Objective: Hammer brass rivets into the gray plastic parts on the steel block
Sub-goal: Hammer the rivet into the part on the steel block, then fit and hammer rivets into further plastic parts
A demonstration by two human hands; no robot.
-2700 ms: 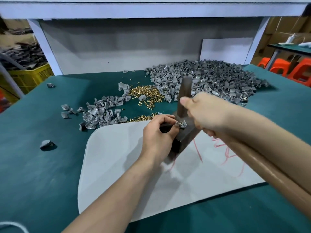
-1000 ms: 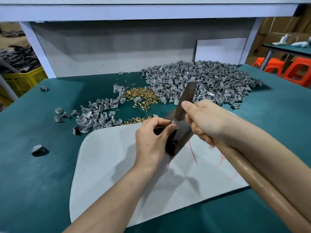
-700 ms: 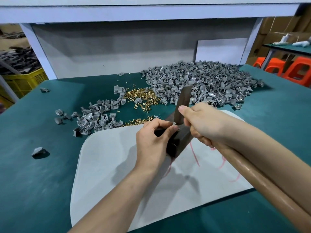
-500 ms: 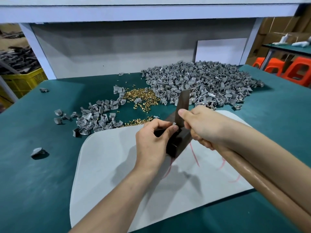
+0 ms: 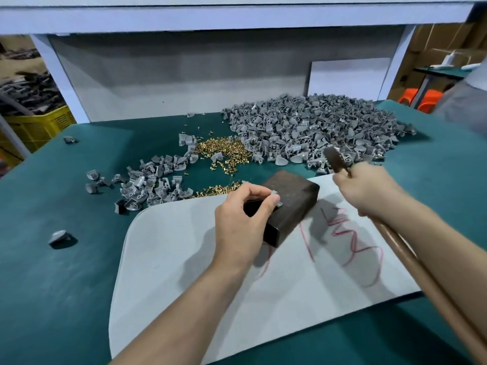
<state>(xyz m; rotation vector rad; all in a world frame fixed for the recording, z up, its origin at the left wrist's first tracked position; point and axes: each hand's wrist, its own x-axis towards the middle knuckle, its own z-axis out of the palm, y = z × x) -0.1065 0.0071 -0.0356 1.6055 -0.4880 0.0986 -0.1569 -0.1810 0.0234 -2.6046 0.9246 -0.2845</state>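
The teal tabletop (image 5: 66, 259) carries a pale sheet (image 5: 184, 259) at 6 o'clock, nearest the person. At 1 o'clock lies the big pile (image 5: 316, 127) of gray parts. A smaller heap (image 5: 152, 185) sits at 10 o'clock, and loose rivets (image 5: 224, 154) lie between the two at 12.

The hammer (image 5: 425, 280) comes in from 4 o'clock with its handle along the right forearm. Its blurred head (image 5: 335, 160) is out by the pile's near edge, clear of the block. The block (image 5: 292, 201) sits on the sheet's far edge, its long axis running from 7 to 1 o'clock.

The right hand (image 5: 366, 191) is clenched round the handle just below the head. The left hand (image 5: 242, 219) rests on the block's near end, thumb and forefinger pinching one part (image 5: 276, 197) on its top face. Whether a rivet stands in that part I cannot tell.

From the hammer head the part lies toward 8 o'clock, near but apart. The blow would likely follow that line and land just beside the left fingertips, so aim matters.
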